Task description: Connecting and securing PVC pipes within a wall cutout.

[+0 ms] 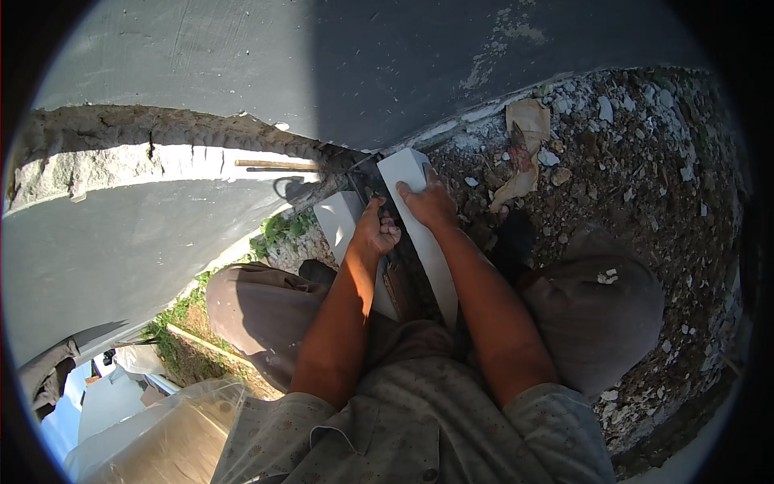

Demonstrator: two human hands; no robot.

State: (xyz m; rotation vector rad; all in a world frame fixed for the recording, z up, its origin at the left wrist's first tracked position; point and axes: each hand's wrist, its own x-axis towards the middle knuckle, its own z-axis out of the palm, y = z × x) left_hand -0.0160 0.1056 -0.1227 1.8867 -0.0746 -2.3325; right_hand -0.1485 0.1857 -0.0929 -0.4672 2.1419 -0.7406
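Observation:
A long white block (427, 242) lies between my knees, its far end close to the grey wall. My right hand (431, 202) grips its right side near that end, thumb on the upper face. To its left is a second white block (339, 218), partly covered by my left forearm. In the gap between the blocks my left hand (377, 231) is closed, fingers curled with the palm side partly up; what it holds, if anything, I cannot make out. Just beyond it sits a dark, narrow object (372, 179), its kind unclear. Brown strips (397, 284) show lower in the gap.
The grey wall (403, 73) rises ahead, with a rough broken ledge (153, 161) on the left bearing a thin wooden stick (276, 165). Rubble and soil (597, 185) cover the right side, with torn brown paper (524, 145). Green plants (284, 230) grow by the left block.

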